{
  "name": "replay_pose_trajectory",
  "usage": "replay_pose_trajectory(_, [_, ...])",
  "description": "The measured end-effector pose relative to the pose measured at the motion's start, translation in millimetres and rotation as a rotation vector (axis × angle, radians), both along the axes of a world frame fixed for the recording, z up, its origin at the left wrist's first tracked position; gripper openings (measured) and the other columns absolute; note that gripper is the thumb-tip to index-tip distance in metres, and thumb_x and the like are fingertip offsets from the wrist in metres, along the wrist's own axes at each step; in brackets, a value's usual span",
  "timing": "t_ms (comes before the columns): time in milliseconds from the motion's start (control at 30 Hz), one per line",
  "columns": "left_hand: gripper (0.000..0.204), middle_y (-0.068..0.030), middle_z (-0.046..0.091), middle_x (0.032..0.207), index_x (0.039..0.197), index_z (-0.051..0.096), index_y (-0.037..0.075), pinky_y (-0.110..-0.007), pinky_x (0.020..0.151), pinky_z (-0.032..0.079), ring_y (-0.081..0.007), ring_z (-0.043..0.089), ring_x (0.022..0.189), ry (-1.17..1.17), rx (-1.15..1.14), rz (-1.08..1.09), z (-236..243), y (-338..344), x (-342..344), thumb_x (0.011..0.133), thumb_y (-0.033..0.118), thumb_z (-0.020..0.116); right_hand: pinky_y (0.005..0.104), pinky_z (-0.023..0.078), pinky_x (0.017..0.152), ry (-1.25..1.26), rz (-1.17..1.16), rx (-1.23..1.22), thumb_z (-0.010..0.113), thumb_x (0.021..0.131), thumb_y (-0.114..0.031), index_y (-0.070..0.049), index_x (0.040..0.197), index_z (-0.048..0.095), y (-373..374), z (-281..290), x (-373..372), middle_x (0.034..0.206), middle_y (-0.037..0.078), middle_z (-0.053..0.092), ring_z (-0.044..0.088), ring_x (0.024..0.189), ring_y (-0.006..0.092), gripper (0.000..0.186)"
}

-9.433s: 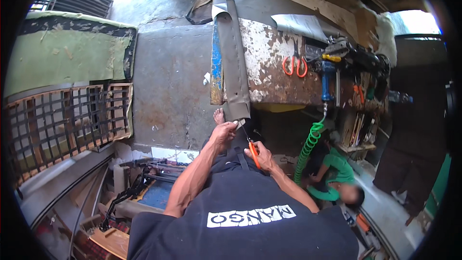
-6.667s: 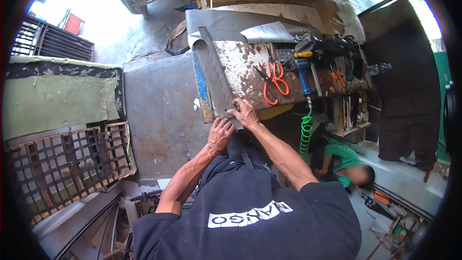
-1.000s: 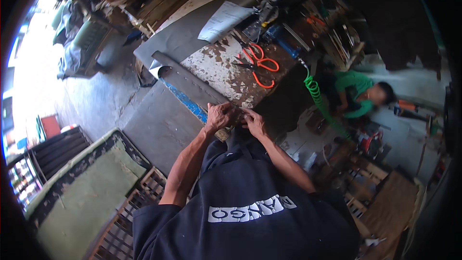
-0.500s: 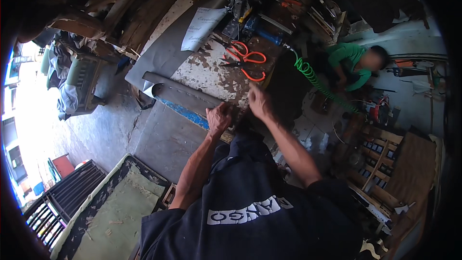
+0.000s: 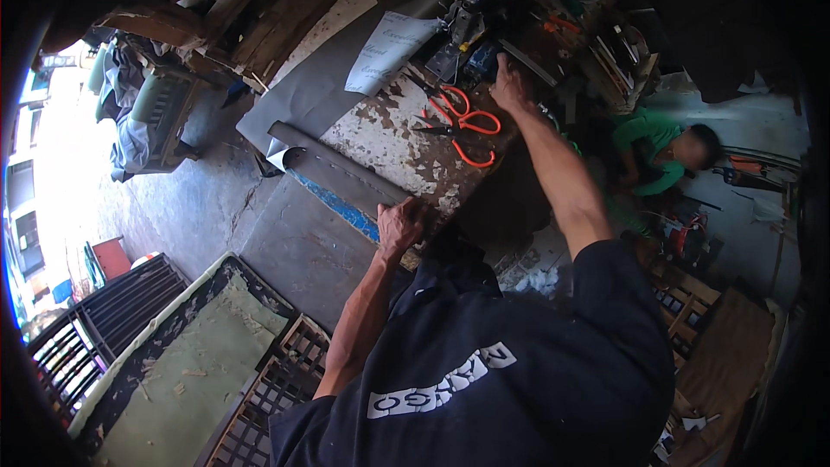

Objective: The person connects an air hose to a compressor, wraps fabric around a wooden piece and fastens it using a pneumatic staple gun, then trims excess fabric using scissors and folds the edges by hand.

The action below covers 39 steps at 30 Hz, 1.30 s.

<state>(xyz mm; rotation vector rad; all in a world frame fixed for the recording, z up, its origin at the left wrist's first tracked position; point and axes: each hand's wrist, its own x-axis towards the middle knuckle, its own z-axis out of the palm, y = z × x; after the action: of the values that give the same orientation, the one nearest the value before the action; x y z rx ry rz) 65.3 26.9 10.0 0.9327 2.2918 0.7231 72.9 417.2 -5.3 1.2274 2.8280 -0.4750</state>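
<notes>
My left hand (image 5: 400,223) presses with closed fingers on the near end of a folded dark grey strip of sheet material (image 5: 341,169), which lies along the worktable's left edge. A row of small marks runs along the strip. At the table's far right, my right hand (image 5: 512,86) is closed at the rear end of a blue air tool (image 5: 482,59), partly covering it. Between my hands lie orange-handled scissors (image 5: 467,119), with another orange handle (image 5: 473,156) beside them. A printed white sheet (image 5: 389,50) rests on a large grey sheet (image 5: 298,91).
The worktable (image 5: 380,134) has worn, peeling paint. Tools crowd its far right, with a metal bar (image 5: 529,63) near my right hand. A person in green (image 5: 648,143) crouches to the right. A green padded panel (image 5: 194,363) and a dark slatted rack (image 5: 112,316) stand lower left.
My right hand has moved away from my body, from beside the table's near edge to the blue air tool. The left hand stays on the strip. The whole view has shifted slightly.
</notes>
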Motion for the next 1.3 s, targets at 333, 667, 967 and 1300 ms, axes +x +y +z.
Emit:
replay_pose_trajectory(333, [0.021, -0.0111, 0.069, 0.076, 0.091, 0.068, 0.013, -0.043, 0.079, 0.038, -0.0312, 0.065, 0.074, 0.003, -0.008, -0.109, -3.9, 0.9, -6.0, 0.089, 0.033, 0.061, 0.0483, 0.056, 0.075, 0.395, -0.031, -0.208, 0.069, 0.079, -0.023, -0.007, 0.119, 0.063, -121.3, 84.1, 144.5, 0.093, 0.024, 0.069, 0.066, 0.09, 0.0434, 0.043])
replay_pose_trajectory(667, [0.023, -0.0136, 0.063, 0.106, 0.108, 0.072, 0.021, -0.045, 0.083, 0.052, -0.0342, 0.062, 0.101, 0.02, 0.118, -0.218, 32.0, 5.6, -5.3, 0.087, 0.026, 0.065, 0.0459, 0.052, 0.084, 0.204, -0.375, -0.251, 0.071, 0.079, -0.038, 0.001, 0.11, 0.063, -283.0, 63.3, 206.2, 0.102, 0.024, 0.067, 0.065, 0.097, 0.0407, 0.05])
replay_pose_trajectory(967, [0.015, -0.0119, 0.06, 0.124, 0.104, 0.065, 0.001, -0.035, 0.094, 0.044, -0.0242, 0.057, 0.113, -0.325, 0.572, 0.059, 117.3, -35.5, -69.9, 0.091, 0.01, 0.063, 0.0487, 0.044, 0.102, 0.447, -0.145, -0.066, 0.072, 0.074, -0.008, -0.002, 0.144, 0.037, -230.8, 50.1, 143.5, 0.128, 0.028, 0.054, 0.054, 0.118, 0.045, 0.079])
replay_pose_trajectory(1300, [0.022, -0.0109, 0.058, 0.126, 0.116, 0.056, 0.003, -0.033, 0.092, 0.05, -0.0186, 0.058, 0.109, -0.638, 1.132, 0.496, 191.2, -106.4, -161.6, 0.104, 0.019, 0.046, 0.0509, 0.031, 0.113, 0.284, -0.038, 0.103, 0.08, 0.075, -0.005, -0.005, 0.153, 0.021, -126.6, -1.0, 42.5, 0.143, 0.031, 0.04, 0.037, 0.134, 0.0497, 0.097])
